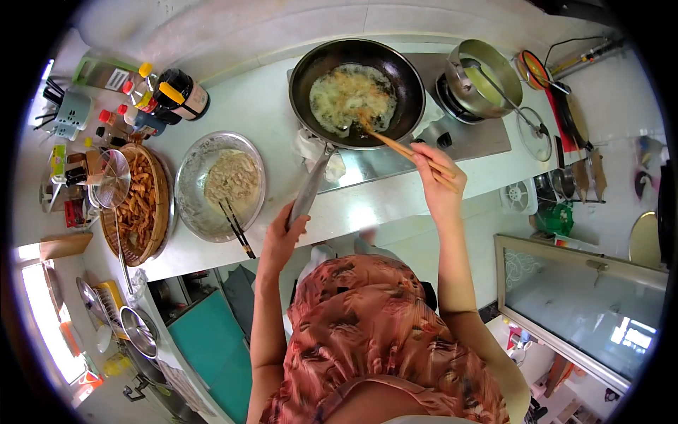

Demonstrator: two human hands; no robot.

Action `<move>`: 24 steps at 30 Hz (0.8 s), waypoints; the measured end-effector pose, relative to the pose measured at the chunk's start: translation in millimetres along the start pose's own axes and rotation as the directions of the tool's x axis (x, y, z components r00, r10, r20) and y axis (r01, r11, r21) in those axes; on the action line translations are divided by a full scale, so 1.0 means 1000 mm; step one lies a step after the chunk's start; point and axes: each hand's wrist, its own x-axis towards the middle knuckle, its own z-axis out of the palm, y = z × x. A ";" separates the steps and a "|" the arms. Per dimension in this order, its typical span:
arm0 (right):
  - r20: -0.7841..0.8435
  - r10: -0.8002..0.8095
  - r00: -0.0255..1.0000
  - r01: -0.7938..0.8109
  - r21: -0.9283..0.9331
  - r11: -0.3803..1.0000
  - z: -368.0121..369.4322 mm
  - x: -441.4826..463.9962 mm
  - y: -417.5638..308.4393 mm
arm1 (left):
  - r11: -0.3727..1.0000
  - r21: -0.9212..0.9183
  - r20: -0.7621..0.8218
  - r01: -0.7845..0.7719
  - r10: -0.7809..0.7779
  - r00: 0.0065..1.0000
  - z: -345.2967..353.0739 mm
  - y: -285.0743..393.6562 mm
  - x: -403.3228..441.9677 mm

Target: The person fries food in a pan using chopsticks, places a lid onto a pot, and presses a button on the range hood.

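My left hand is closed round the grey handle of a dark wok on the stove. Between the fingers of my right hand is a pair of wooden chopsticks, their tips in the wok. Pale, battered-looking food bubbles there in oil. Left of the wok handle stands a metal bowl of whitish batter with pieces in it; dark chopsticks lean into it. A white cloth lies beside the wok under its handle.
A wicker basket of browned fried pieces stands far left, with a wire strainer across its edge. Bottles crowd behind it. On the right burner sits a steel pot with a ladle, near a glass lid.
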 end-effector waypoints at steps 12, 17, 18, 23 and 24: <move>-0.078 -0.079 0.994 0.074 -0.060 0.995 -0.020 0.000 0.011 | 0.938 0.300 -0.250 -0.175 0.254 0.934 -0.004 0.012 -0.021; -0.025 -0.078 0.997 0.077 -0.017 0.997 -0.015 0.004 0.012 | 0.943 0.251 -0.245 -0.216 0.278 0.929 0.003 0.009 -0.020; -0.034 -0.072 0.997 0.073 0.003 0.997 -0.011 0.006 0.012 | 0.943 0.267 -0.240 -0.200 0.266 0.933 0.003 0.010 -0.021; -0.048 -0.117 0.992 0.119 0.033 0.992 0.011 0.020 0.032 | 0.936 0.301 -0.229 -0.183 0.257 0.939 0.003 0.010 -0.022; -0.087 -0.102 0.991 0.108 0.067 0.992 0.016 0.024 0.036 | 0.935 0.306 -0.230 -0.180 0.256 0.939 0.003 0.010 -0.022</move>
